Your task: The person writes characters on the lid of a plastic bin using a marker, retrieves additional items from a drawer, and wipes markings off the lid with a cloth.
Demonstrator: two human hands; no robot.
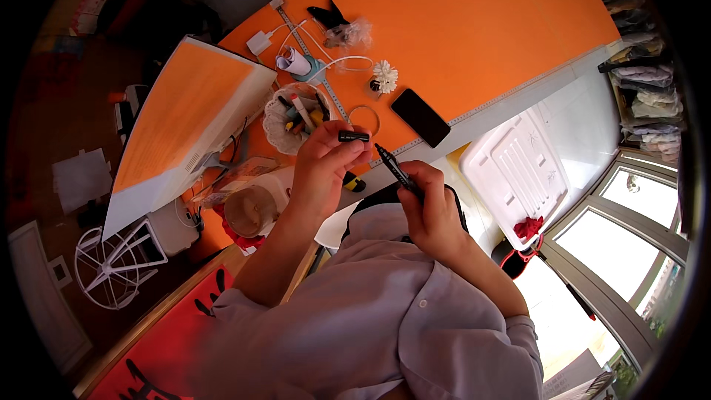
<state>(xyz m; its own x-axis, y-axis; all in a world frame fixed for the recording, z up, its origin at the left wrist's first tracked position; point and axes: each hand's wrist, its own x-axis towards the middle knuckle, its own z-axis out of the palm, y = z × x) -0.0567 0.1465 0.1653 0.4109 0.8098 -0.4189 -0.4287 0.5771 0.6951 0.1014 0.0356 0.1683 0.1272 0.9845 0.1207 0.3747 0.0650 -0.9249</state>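
Observation:
Between the thumb and fingers of my left hand [328, 164] is a black marker cap [354, 136]. My right hand [432, 205] grips a black marker pen [395, 168], its bare tip pointing up and left towards the cap. Cap and tip are a small gap apart. Both hands are over the near edge of the orange tabletop [472, 16]. A black smartphone [420, 118] lies beyond my right hand. Just past my left hand stand a scalloped white basket [272, 128] of pens and a thin ring [365, 120] on the table.
A monitor [183, 133] stands at the left, near a clear plastic container [251, 211]. Farther back are a white flower ornament [385, 76], a white cable [355, 58], a roll of paper [291, 61] and a black clip [329, 14]. A white plastic lid [516, 172] is at the right.

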